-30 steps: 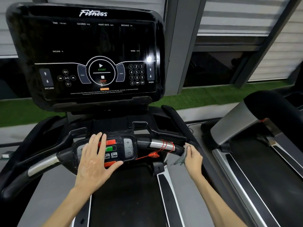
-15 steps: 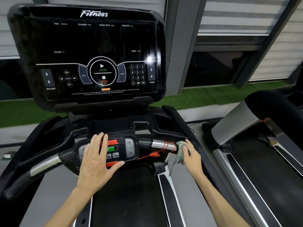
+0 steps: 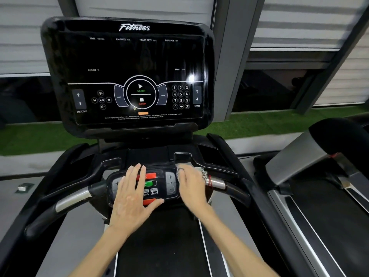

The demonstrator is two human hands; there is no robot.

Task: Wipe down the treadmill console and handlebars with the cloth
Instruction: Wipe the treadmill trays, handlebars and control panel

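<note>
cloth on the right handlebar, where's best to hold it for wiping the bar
Hold the cloth by its middle, where it drapes over the handlebar, coming from above with the right hand. It lies spread over a round bar, so fingers curling down round both would likely keep it from slipping.

The grey floor [image 3: 14, 200] ahead of you carries your treadmill [image 3: 159, 246]; a second treadmill [image 3: 329, 226] stands just beside it on your right; a small white-and-green block [image 3: 25, 187] lies on the floor at your left; a green turf strip [image 3: 259, 124] runs beyond.
</note>
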